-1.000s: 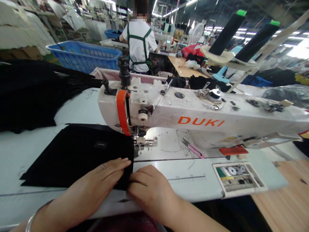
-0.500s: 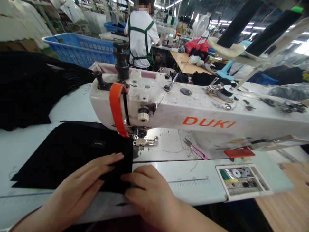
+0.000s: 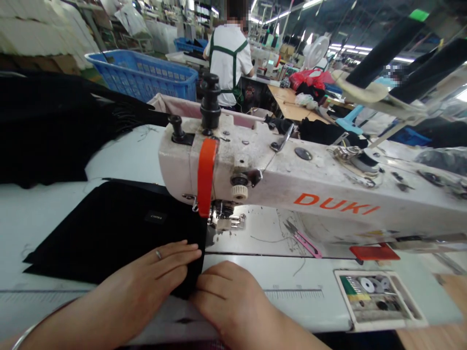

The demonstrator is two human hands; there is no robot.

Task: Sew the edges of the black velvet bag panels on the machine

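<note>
A folded black fabric piece (image 3: 109, 228) with a small label (image 3: 156, 217) lies on the sewing machine table, its right edge beside the presser foot (image 3: 224, 222). My left hand (image 3: 146, 282) rests flat on the cloth near that edge, fingers stretched out and a ring on one of them. At the near right corner of the cloth, my right hand (image 3: 229, 296) has its fingers curled and pinched on the edge; the fingertips are partly hidden. Over the cloth's far right edge stands the white sewing machine (image 3: 270, 180) with an orange guard (image 3: 206, 177).
Pink-handled thread snips (image 3: 304, 240) lie under the machine arm. A parts tray (image 3: 379, 299) with bobbins is set in the table at right. Black fabric (image 3: 44, 131) is piled at the left. Behind are a blue basket (image 3: 142, 73) and a person (image 3: 229, 58) facing away.
The camera view has shifted, so the machine appears farther right and lower. My left fingers lie closer to the cloth's right edge. My right fingers are more tightly curled at the corner.
</note>
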